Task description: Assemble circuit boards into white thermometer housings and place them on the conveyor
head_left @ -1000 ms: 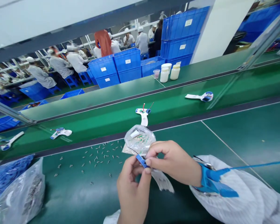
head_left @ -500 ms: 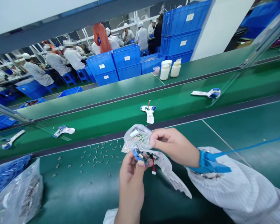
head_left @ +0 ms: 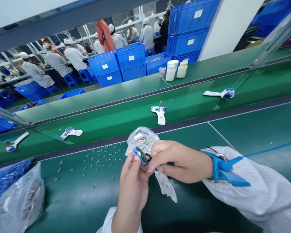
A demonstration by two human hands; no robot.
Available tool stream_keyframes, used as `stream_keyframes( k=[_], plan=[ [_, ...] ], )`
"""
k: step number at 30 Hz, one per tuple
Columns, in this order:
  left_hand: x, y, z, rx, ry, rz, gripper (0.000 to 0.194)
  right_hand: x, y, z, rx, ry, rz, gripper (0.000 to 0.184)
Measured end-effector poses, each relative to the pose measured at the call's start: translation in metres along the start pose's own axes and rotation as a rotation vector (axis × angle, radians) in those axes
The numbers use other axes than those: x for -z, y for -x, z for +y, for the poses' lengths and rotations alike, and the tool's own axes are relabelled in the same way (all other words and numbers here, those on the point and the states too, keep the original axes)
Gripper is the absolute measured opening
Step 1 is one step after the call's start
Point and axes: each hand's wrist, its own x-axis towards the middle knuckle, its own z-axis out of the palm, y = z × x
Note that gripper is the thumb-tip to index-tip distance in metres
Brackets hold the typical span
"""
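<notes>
In the head view my left hand (head_left: 132, 184) grips a small green circuit board with a blue end (head_left: 140, 156) between thumb and fingers. My right hand (head_left: 177, 161) comes in from the right, its fingertips touching the board's edge. A white strip (head_left: 166, 187) hangs below the hands, and I cannot tell whether it joins the board. Just behind them lies a clear plastic bag of small green parts (head_left: 143, 137). Several tiny metal parts (head_left: 97, 158) are scattered on the green mat left of my hands.
A green conveyor belt (head_left: 135, 124) beyond the mat carries several white-and-blue handheld devices (head_left: 160, 113). A plastic bag of metal parts (head_left: 20, 200) lies at lower left. Blue crates (head_left: 131, 61) are stacked behind the belt, with co-workers in white coats seated beyond.
My right hand has moved down from the clear bag onto the circuit board. The board now sits more upright in my left hand, and the white strip hangs lower and shorter.
</notes>
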Motion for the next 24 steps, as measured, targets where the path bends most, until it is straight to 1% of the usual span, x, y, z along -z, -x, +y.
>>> stream_keyframes(
  k=[5, 7, 10, 13, 15, 17, 19, 21, 24],
  plan=[
    [-0.004, 0.002, 0.002, 0.045, 0.011, 0.029, 0.026, 0.000, -0.003, 0.003, 0.027, 0.131, -0.132, 0.027],
    [-0.003, 0.002, 0.002, 0.052, -0.005, 0.028, 0.026, 0.001, -0.002, 0.004, 0.035, 0.163, -0.158, 0.025],
    [-0.002, 0.000, 0.001, 0.058, -0.063, -0.005, 0.025, 0.002, 0.001, 0.006, 0.014, 0.165, -0.174, 0.019],
    [0.000, 0.001, 0.001, 0.022, -0.132, -0.018, 0.026, 0.000, 0.006, 0.008, -0.039, 0.047, -0.134, 0.018],
    [0.002, 0.002, -0.001, -0.022, -0.193, -0.016, 0.027, -0.002, 0.008, 0.008, -0.111, -0.103, -0.067, 0.019],
    [0.004, 0.004, -0.004, -0.072, -0.261, -0.035, 0.030, -0.003, 0.008, 0.006, -0.241, -0.275, 0.017, 0.020],
    [0.006, 0.008, -0.007, -0.125, -0.309, -0.061, 0.030, -0.003, 0.007, 0.002, -0.378, -0.399, 0.076, 0.021],
    [0.005, 0.012, -0.010, -0.181, -0.325, -0.071, 0.031, -0.002, 0.004, -0.004, -0.431, -0.411, 0.097, 0.022],
    [0.001, 0.020, -0.012, -0.253, -0.341, -0.067, 0.032, 0.001, 0.001, -0.011, -0.391, -0.260, 0.120, 0.022]
  ],
)
